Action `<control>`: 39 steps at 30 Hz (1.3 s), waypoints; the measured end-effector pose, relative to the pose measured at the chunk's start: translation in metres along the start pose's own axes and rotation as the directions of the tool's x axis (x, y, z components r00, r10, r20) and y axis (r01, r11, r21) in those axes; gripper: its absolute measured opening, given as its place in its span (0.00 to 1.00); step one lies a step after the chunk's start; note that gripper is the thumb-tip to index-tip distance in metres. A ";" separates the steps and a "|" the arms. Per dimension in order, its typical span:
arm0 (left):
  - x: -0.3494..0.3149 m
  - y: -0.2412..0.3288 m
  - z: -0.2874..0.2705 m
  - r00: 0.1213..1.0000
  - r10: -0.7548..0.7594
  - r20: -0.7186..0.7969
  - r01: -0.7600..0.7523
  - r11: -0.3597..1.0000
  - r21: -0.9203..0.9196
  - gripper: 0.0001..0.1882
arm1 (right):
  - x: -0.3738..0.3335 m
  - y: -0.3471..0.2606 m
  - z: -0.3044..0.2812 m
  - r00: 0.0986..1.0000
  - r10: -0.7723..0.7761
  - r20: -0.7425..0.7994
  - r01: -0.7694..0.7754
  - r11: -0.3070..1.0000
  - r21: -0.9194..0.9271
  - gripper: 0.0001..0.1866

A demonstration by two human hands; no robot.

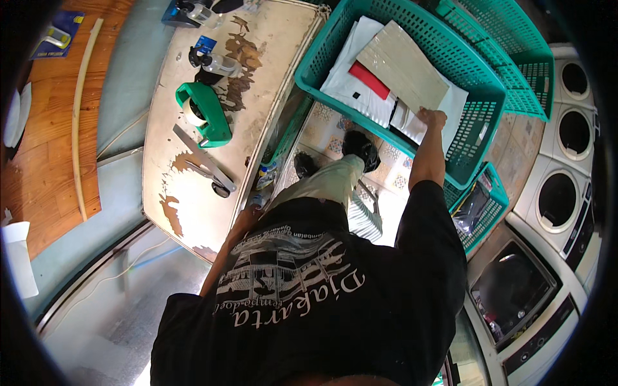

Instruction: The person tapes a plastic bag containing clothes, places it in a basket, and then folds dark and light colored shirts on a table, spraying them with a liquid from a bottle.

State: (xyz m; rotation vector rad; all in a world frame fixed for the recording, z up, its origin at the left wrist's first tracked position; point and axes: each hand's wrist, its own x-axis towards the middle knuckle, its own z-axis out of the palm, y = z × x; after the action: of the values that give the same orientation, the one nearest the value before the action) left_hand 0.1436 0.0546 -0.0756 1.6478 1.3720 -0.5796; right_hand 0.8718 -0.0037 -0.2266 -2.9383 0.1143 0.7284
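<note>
Right hand (432, 118): closed, thumb uppermost, on the near corner of a flat sheet of grey-brown cardboard (405, 64). The sheet, rectangular and smooth with a faint sheen, lies tilted across white folded clothes (351, 77) inside a large green basket (444, 42); the right forearm crosses the basket's near edge close to its near right corner. A strip of red cloth (370, 79) shows beside the cardboard's left edge, and a small black square marks the white fabric.

Left hand (248, 217): low beside the right edge of the table (193, 222), partly hidden by the shirt; from here its grip cannot be told. The black shirt (386, 289) bears pale lettering and a line drawing of a building, upside down to the viewer.

The white tabletop is worn, with ragged brown patches. Midway along it stands a green plastic tape dispenser (219, 122); towards the near right edge, scissors (219, 188) lie against a straight metal ruler (193, 143). Farther off, a clear bottle (224, 65) adjoins a blue label (205, 44).

At right, white machines (559, 199) present round dark doors.
</note>
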 end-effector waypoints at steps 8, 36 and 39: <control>0.007 0.073 -0.024 0.954 0.300 -0.022 -0.300 0.952 -0.065 0.20 | -0.147 0.006 -0.146 0.883 -0.454 -0.121 0.134 -0.003 0.991 0.20; -0.190 -0.120 -0.108 0.499 -0.619 -0.606 -0.866 -0.367 -0.339 0.07 | -0.738 -0.155 -0.066 -0.589 -0.773 0.236 0.262 0.093 0.960 0.17; -0.160 -0.158 -0.064 0.516 -0.662 -0.543 -0.856 -0.412 -0.311 0.06 | -0.733 -0.174 -0.011 -0.544 -0.782 0.302 0.412 0.064 0.909 0.17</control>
State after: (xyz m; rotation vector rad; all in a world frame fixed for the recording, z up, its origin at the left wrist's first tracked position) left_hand -0.0613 0.0233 0.0323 0.0636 1.0879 1.9002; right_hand 0.2478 0.2015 0.1427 -0.8063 -1.5976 1.5992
